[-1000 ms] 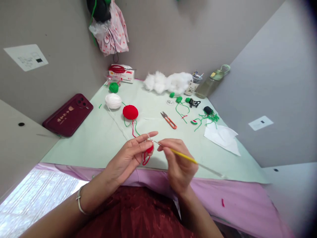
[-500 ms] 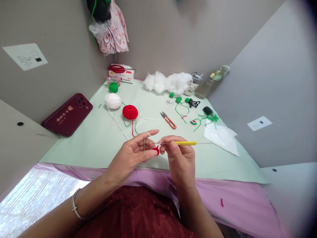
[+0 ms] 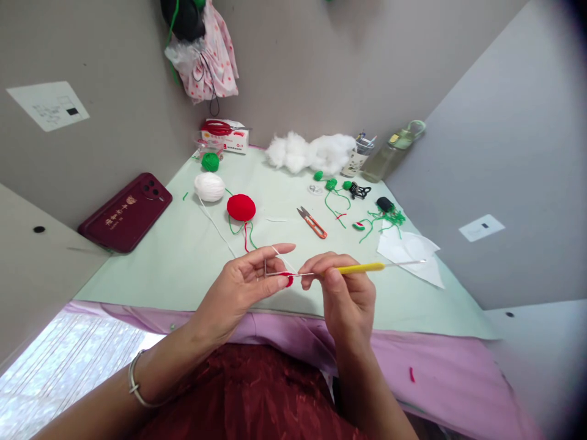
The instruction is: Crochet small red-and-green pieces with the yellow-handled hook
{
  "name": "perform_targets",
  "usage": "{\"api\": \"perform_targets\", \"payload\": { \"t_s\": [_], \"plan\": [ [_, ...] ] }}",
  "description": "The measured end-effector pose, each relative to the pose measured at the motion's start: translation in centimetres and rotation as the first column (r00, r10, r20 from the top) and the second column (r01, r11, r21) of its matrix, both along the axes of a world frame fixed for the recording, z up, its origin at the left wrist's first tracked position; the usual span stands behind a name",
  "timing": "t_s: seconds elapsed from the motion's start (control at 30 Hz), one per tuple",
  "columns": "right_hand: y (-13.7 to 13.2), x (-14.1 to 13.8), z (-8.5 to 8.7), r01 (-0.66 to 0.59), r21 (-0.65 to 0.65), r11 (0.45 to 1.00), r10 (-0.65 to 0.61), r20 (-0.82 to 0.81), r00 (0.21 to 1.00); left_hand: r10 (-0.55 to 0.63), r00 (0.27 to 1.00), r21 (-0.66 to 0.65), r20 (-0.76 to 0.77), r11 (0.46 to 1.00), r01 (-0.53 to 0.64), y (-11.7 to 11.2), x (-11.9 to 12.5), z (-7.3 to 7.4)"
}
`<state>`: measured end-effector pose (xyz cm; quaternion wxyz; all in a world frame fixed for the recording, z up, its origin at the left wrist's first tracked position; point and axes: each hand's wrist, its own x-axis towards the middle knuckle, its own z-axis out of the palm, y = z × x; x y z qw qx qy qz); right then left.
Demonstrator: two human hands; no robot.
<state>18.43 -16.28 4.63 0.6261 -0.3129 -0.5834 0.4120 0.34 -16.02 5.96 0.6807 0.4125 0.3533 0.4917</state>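
Between thumb and fingers, my left hand (image 3: pixel 245 278) pinches a small red crochet piece (image 3: pixel 288 280). White yarn (image 3: pixel 284 260) runs over its raised index finger down to the work. My right hand (image 3: pixel 346 293) grips a crochet hook (image 3: pixel 362 268) by its yellow handle, and the thin metal end points left at the red piece. Whether the tip is inside a stitch, I cannot tell. Behind my left hand lie a red yarn ball (image 3: pixel 241 208) and a white yarn ball (image 3: pixel 210 187), whose strand leads toward that hand.
Orange thread snips (image 3: pixel 312 223) lie mid-table. White stuffing (image 3: pixel 309 153), a pen cup (image 3: pixel 358 160) and a bottle (image 3: pixel 389 153) stand at the back. Green crochet pieces (image 3: pixel 331 184) and white paper (image 3: pixel 410 253) are at right, a dark red phone (image 3: pixel 126 214) at left.
My right hand has moved right and slightly away from my left hand, carrying the hook with it. The left hand keeps nearly the same place.
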Motion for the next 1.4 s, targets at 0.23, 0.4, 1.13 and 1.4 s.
{"api": "perform_targets", "payload": {
  "t_s": [0.23, 0.4, 1.13, 1.4],
  "plan": [
    [-0.6, -0.1, 0.3, 0.100, 0.201, 0.974, -0.132, 0.155, 0.979, 0.023, 0.999, 0.029, -0.034, 0.999, -0.022, 0.1, -0.1, 0.1],
    [-1.2, 0.3, 0.3, 0.107, 0.373, 0.922, -0.254, 0.372, 0.893, 0.059, 0.994, 0.049, -0.087, 0.997, -0.055, 0.1, -0.1, 0.2],
    [-0.4, -0.9, -0.7, 0.120, 0.024, 0.992, -0.123, 0.152, 0.981, -0.047, 0.998, -0.040, 0.046, 0.998, 0.049, 0.5, 0.4, -0.6],
    [0.3, -0.3, -0.7, -0.132, -0.223, 0.966, 0.116, -0.083, 0.990, 0.059, 0.968, 0.172, -0.243, 0.985, -0.017, 0.7, -1.3, 0.0]
  ]
}}
